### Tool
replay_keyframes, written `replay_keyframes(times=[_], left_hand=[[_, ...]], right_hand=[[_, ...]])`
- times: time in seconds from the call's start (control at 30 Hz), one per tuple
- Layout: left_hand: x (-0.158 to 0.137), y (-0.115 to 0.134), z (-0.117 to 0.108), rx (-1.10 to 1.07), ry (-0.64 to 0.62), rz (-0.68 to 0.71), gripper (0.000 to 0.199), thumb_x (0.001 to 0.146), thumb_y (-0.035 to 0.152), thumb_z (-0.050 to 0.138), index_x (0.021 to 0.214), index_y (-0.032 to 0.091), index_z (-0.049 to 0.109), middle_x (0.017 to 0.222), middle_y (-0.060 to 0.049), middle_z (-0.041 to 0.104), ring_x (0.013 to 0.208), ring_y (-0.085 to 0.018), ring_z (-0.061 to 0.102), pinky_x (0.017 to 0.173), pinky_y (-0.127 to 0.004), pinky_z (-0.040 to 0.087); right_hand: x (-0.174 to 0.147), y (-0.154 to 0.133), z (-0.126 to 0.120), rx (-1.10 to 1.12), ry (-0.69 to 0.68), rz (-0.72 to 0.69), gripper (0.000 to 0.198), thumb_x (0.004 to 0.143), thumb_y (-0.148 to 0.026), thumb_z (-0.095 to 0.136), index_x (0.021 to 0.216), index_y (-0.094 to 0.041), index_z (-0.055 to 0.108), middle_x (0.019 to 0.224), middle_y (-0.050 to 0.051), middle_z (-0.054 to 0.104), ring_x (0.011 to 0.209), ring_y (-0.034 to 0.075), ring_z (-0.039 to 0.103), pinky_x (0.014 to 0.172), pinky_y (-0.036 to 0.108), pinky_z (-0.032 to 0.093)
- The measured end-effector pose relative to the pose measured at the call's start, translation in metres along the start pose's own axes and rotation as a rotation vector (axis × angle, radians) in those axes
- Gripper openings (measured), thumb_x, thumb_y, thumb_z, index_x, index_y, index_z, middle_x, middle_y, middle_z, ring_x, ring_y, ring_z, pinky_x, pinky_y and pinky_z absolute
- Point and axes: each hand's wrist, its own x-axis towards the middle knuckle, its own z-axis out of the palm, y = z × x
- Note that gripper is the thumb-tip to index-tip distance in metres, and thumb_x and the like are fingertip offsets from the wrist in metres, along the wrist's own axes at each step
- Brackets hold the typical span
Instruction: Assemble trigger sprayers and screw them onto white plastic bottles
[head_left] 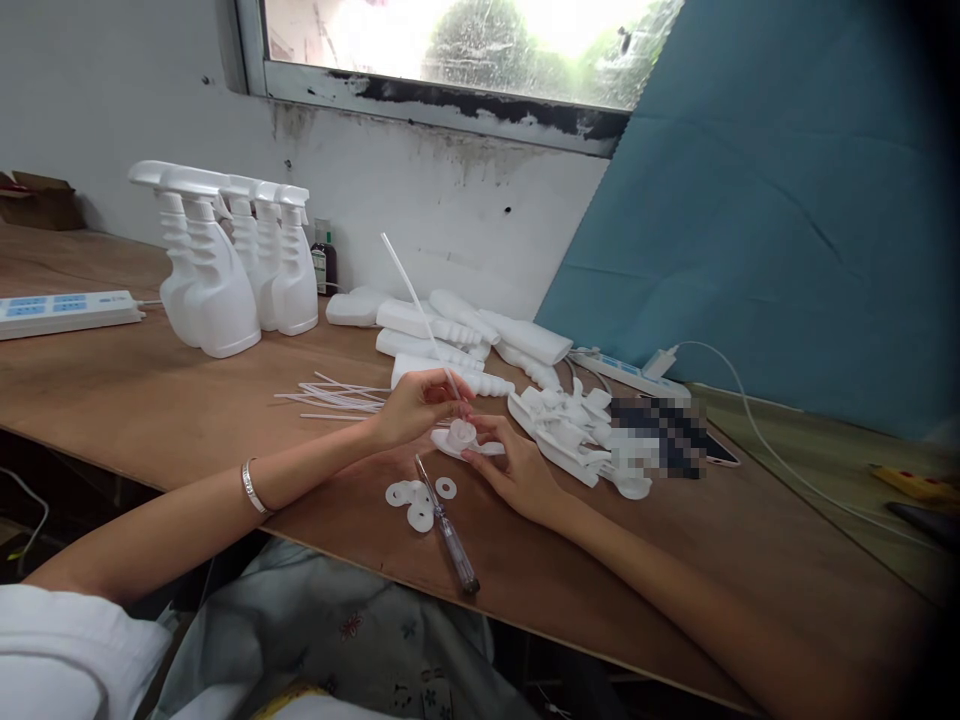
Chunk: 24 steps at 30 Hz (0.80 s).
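Between the fingers of my left hand (pixel 424 405) is a thin white plastic tube (pixel 411 288), slanting up and to the left. Its lower end meets a white spray trigger head (pixel 460 434), whose round fitting faces up. My right hand (pixel 517 468) grips this head from the right, fingers and thumb around it. Just below lie several flat white washers (pixel 421 515) and a screwdriver (pixel 454 545) with a clear handle. More loose tubes (pixel 341 396) lie left of my left hand. A pile of white trigger heads (pixel 562 430) is beyond my right hand.
Assembled white spray bottles (pixel 225 290) stand at the back left, near a dark bottle (pixel 325 262). Empty-necked white bottles (pixel 442 335) lie heaped behind my hands. Power strips (pixel 67 312) sit at left and back right. A phone (pixel 720 448) lies right.
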Motion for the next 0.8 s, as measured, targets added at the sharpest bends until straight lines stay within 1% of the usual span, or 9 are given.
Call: replay_keyframes(times=[0.37, 0.53, 0.7, 0.8], left_hand=[[0.0004, 0.0029, -0.0012, 0.023, -0.014, 0.013, 0.014, 0.068, 0.017, 0.067, 0.076, 0.010, 0.057, 0.071, 0.000, 0.058, 0.068, -0.014, 0.062, 0.065, -0.028, 0.051], [0.0003, 0.0045, -0.0010, 0.040, -0.006, 0.006, 0.014, 0.068, 0.017, 0.068, 0.074, 0.010, 0.057, 0.070, 0.000, 0.058, 0.067, -0.013, 0.062, 0.064, -0.027, 0.051], [0.0000, 0.0029, -0.0006, 0.019, -0.024, -0.003, 0.017, 0.067, 0.020, 0.069, 0.074, 0.011, 0.057, 0.069, 0.000, 0.058, 0.067, -0.013, 0.061, 0.064, -0.027, 0.051], [-0.0006, 0.0033, -0.0003, 0.084, -0.037, 0.010, 0.015, 0.069, 0.021, 0.067, 0.075, 0.011, 0.057, 0.069, -0.001, 0.060, 0.068, -0.014, 0.061, 0.064, -0.026, 0.050]], right_hand=[[-0.0003, 0.0007, 0.0004, -0.002, -0.014, 0.008, 0.033, 0.084, -0.028, 0.050, 0.116, -0.024, 0.040, 0.110, 0.005, 0.058, 0.089, 0.018, 0.060, 0.071, 0.032, 0.053], [-0.0001, -0.0004, -0.0008, -0.013, -0.018, 0.006, 0.031, 0.084, -0.027, 0.050, 0.114, -0.024, 0.041, 0.107, 0.005, 0.058, 0.089, 0.018, 0.060, 0.073, 0.033, 0.052], [0.0000, 0.0001, -0.0002, -0.017, -0.012, -0.008, 0.030, 0.085, -0.028, 0.049, 0.113, -0.024, 0.041, 0.107, 0.005, 0.058, 0.089, 0.018, 0.060, 0.075, 0.033, 0.051], [-0.0001, 0.0005, 0.0004, -0.024, -0.007, -0.014, 0.030, 0.084, -0.028, 0.050, 0.113, -0.024, 0.040, 0.106, 0.005, 0.058, 0.088, 0.018, 0.060, 0.075, 0.034, 0.051]])
